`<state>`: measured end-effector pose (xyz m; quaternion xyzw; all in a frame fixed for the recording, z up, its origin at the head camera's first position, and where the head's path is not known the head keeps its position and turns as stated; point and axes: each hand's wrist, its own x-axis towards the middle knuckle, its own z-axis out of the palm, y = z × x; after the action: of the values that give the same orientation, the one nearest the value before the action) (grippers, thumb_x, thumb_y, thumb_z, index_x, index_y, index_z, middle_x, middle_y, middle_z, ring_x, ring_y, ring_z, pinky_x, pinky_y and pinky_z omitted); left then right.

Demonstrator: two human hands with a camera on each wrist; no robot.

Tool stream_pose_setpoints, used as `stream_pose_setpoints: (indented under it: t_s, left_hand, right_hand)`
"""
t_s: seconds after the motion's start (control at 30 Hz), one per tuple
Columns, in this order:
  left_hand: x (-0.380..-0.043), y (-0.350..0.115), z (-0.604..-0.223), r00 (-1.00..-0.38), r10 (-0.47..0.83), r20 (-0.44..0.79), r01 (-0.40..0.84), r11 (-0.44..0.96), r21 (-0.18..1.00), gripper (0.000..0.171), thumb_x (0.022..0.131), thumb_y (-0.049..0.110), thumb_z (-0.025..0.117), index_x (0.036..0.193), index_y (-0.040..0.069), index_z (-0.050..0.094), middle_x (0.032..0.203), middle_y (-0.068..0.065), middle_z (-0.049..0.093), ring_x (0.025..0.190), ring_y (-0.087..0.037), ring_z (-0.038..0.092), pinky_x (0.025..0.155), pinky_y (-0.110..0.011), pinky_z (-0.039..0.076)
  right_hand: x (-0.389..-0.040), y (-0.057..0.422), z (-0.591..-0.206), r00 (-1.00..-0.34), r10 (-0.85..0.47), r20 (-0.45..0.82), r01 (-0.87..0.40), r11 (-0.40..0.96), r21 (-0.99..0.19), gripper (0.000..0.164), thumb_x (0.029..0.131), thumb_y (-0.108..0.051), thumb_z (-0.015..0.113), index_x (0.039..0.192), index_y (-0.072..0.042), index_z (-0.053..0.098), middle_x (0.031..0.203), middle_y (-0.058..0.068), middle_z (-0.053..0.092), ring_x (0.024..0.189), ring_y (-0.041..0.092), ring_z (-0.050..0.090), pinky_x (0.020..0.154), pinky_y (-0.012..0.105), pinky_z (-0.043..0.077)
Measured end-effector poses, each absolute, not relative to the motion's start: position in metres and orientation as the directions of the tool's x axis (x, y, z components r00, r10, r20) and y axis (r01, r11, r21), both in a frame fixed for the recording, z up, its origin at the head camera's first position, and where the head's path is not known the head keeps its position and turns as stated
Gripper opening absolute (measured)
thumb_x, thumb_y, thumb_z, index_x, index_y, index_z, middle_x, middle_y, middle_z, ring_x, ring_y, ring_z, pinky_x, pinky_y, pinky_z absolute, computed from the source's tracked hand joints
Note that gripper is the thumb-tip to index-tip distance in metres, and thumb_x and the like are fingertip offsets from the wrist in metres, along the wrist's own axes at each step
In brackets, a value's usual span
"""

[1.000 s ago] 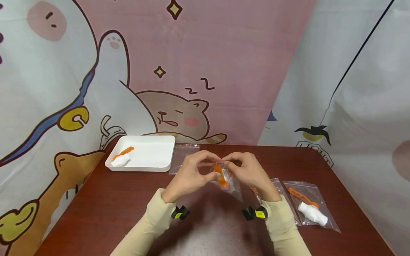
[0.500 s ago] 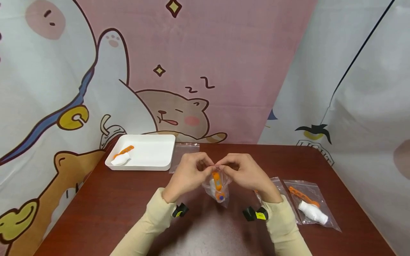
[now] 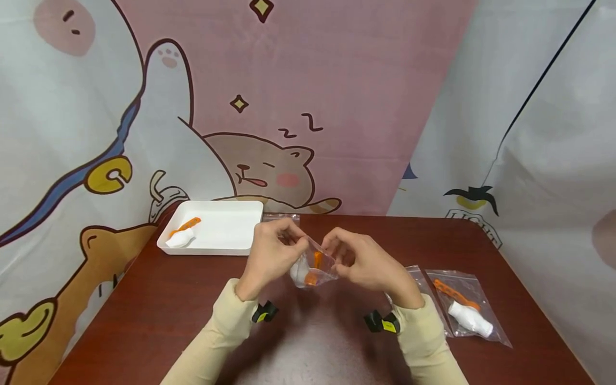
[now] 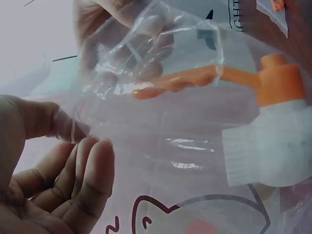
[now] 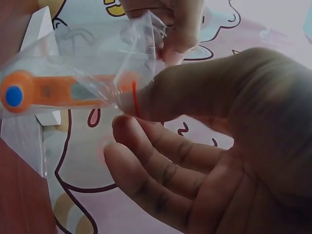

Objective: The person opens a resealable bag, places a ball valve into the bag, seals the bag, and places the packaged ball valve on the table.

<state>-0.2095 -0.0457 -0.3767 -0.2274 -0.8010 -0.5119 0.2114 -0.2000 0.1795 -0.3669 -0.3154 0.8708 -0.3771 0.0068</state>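
Between my hands hangs a clear zip bag [image 3: 328, 266] holding a ball valve, with a white body [image 4: 268, 141] and a long orange handle [image 4: 187, 78]. My left hand [image 3: 271, 254] pinches the bag's upper edge between thumb and fingers. At the other side of the opening, my right hand [image 3: 363, 262] pinches the bag near its red zip line [image 5: 135, 100], the thumb overlapping the plastic. A blue dot [image 5: 13, 96] marks the orange hub of the valve in the right wrist view. The bag is tilted, its contents lying toward the lower left.
A white tray [image 3: 231, 230] at the back left bears another orange-handled white valve [image 3: 181, 238]. Behind my left hand, a flat clear bag [image 3: 284, 216] peeks out. Bagged valves lie at right, one in full view [image 3: 470, 320], another partly under my right forearm.
The bag has tilted and swung left between my hands. My left hand has moved left, and the hands, close together before, are now farther apart.
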Motion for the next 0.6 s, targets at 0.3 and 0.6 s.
stream_pose_setpoints:
  t_s: [0.3,0.6]
  left_hand:
    - [-0.215,-0.049,-0.378,-0.802,0.031,0.597,0.56,0.389,0.732,0.016,0.077,-0.003,0.07,0.072,0.012,0.072,0.063,0.0,0.068,0.053,-0.011,0.058,0.05,-0.024,0.05]
    - [-0.221,-0.06,-0.377,-0.869,0.063,0.491,0.473,0.398,0.786,0.017,0.081,-0.002,0.068,0.079,0.014,0.073,0.068,-0.002,0.069,0.06,-0.014,0.058,0.055,-0.023,0.048]
  right_hand:
    - [-0.195,0.181,-0.364,-0.757,-0.612,0.229,-0.622,0.569,-0.538,0.027,0.088,0.002,0.062,0.095,-0.016,0.08,0.089,-0.009,0.07,0.067,0.003,0.052,0.06,0.022,0.048]
    - [-0.193,0.188,-0.357,-0.741,-0.599,0.305,-0.657,0.551,-0.514,0.012,0.087,-0.013,0.073,0.087,-0.025,0.073,0.077,-0.018,0.064,0.066,0.004,0.058,0.06,0.023,0.051]
